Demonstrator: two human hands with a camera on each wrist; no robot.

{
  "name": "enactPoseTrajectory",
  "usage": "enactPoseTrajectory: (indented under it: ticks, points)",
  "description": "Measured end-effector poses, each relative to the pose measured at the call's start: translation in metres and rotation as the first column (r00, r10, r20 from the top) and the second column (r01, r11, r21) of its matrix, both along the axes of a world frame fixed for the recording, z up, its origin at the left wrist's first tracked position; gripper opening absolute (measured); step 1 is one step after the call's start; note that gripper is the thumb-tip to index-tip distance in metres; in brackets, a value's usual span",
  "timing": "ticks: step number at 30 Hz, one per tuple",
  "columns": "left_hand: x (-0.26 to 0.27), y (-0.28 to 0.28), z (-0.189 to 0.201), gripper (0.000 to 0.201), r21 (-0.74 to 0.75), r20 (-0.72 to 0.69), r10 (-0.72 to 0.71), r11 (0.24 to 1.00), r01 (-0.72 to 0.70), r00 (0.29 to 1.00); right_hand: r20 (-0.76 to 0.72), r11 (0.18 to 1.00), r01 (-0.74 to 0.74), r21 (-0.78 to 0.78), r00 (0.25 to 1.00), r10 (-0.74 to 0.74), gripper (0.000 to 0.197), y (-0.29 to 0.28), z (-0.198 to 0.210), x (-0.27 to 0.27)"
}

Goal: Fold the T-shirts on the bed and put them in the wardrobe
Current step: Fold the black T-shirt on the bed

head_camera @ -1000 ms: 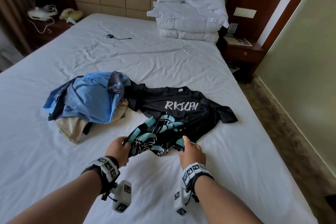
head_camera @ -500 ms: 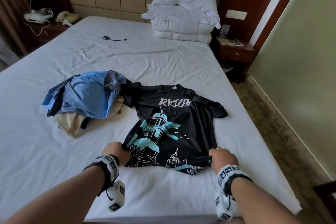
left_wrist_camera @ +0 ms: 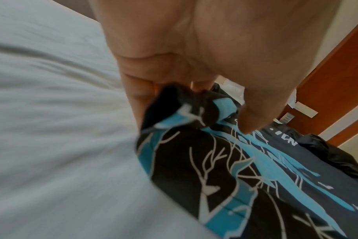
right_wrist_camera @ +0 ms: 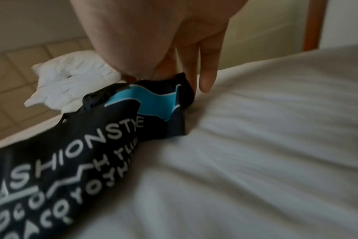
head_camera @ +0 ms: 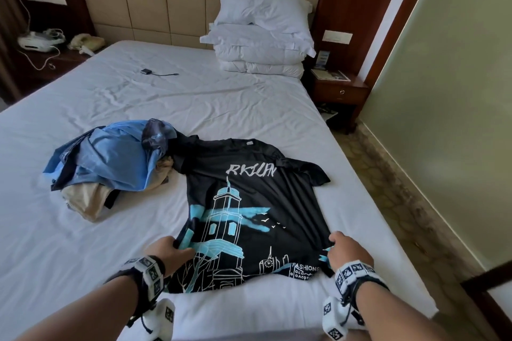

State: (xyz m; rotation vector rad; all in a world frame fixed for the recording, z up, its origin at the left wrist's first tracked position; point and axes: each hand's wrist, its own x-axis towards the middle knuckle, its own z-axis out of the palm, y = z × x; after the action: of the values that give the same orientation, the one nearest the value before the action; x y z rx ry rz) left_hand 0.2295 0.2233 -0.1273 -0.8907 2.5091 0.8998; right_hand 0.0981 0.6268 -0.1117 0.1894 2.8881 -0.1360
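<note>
Head view, bed (head_camera: 194,97), pillows (head_camera: 257,36), nightstand (head_camera: 340,91)

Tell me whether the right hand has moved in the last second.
Yes. The right hand has moved rightward, away from the pile of clothes toward the bed's right edge, spreading the black T-shirt flat.

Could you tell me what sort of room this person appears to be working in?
Most likely a hotel bedroom: a large bed with plain white sheets, a padded headboard, stacked white pillows, and a bedside table on the far side holding leaflets.
</note>
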Motion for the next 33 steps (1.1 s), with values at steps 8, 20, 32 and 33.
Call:
enactPoseTrajectory:
  ticks: [8,20,32,33]
  points:
    - [-0.007,-0.005,-0.017,0.012,-0.215,-0.002,-0.068,0.974,0.066,0.998,0.056,0.987,0.099,-0.125,0.994,-0.093,0.052,0.008,-0.021,0.007]
    - [0.003,-0.002,-0.036,0.017,-0.214,-0.056,-0.099,0.973,0.085,0.993,0.065,0.795,0.24,-0.557,0.967,-0.246,0.016,0.01,-0.013,-0.008]
    - [0.011,-0.012,-0.027,0.023,-0.232,0.036,-0.15,0.96,0.155,0.988,0.169,0.924,0.268,-0.275,0.959,-0.228,0.027,0.05,-0.009,0.007]
    - [0.015,-0.01,-0.026,0.025,-0.215,0.068,-0.17,0.96,0.18,0.983,0.169,0.932,0.261,-0.252,0.96,-0.223,0.026,0.052,-0.011,0.007]
